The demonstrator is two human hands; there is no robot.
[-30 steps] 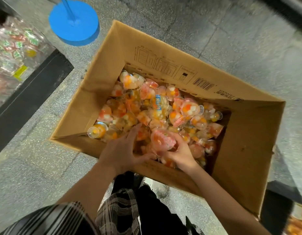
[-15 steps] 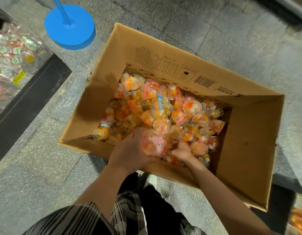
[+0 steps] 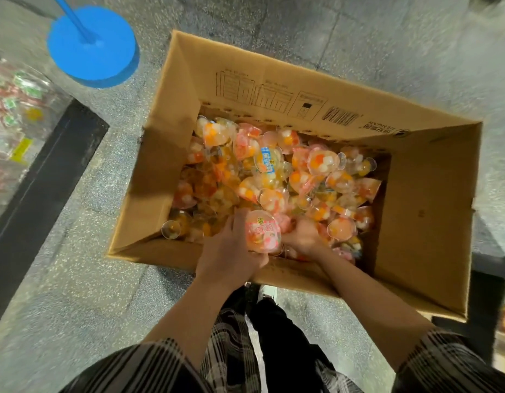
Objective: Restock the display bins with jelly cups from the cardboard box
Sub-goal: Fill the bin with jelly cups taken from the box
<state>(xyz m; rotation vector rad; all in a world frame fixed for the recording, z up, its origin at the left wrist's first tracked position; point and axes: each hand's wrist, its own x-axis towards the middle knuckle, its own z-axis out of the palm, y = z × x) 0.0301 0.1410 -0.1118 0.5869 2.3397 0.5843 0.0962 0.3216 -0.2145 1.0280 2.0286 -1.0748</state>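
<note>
Left hand (image 3: 231, 252) grips round foil-lidded jelly cup (image 3: 263, 235) (glossy plastic); right hand's (image 3: 303, 238) grip unclear.

Brown cardboard box (image 3: 424, 222) with black print; inside, orange, pink and white jelly cups (image 3: 274, 177), one cup (image 3: 263, 233) pink-lidded. Blue round base (image 3: 93, 46) at eleven o'clock on speckled grey floor (image 3: 75, 279); plaid black-and-white sleeves (image 3: 149, 367)

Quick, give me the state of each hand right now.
Left hand: holding a pink-lidded jelly cup over the cardboard box.
Right hand: down among the jelly cups, fingers buried; its grip cannot be told.
</note>
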